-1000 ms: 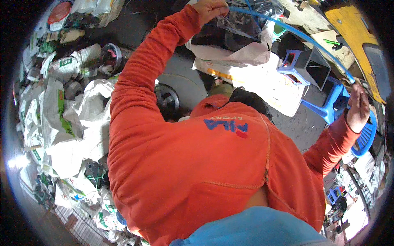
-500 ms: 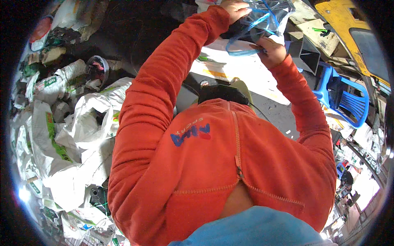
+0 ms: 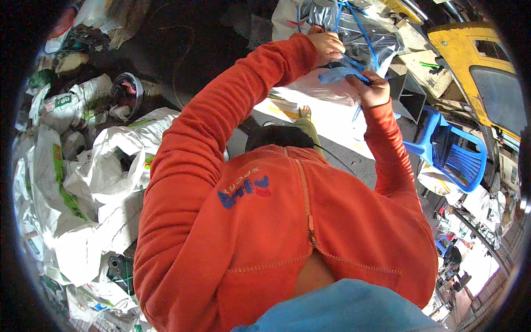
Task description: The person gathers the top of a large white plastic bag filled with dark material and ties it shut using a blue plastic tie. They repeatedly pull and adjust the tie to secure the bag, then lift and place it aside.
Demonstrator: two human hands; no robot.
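Observation:
At the top of the view stands a clear plastic bag (image 3: 381, 40) with dark contents, and blue plastic twine (image 3: 356, 22) runs over it in lines. My left hand (image 3: 327, 45) is closed at the front of the bag with its fingers curled on the twine. A little lower and to the right, my right hand (image 3: 374, 88) pinches the same twine between thumb and fingers. A flat loop of twine (image 3: 333, 74) hangs between the two hands. The fingertips of both hands are partly hidden.
A white sheet (image 3: 337, 102) lies below the bag. On the right are a blue plastic chair (image 3: 464, 160), a yellow metal frame (image 3: 451, 41) and a grey box-shaped piece (image 3: 410, 98). White sacks (image 3: 83, 238) and a round tub (image 3: 130, 94) crowd the left.
The view has shifted, and more of the bag shows. The wide twine loop has drawn into a smaller one between my hands. Lines of twine now stretch straight across the bag.

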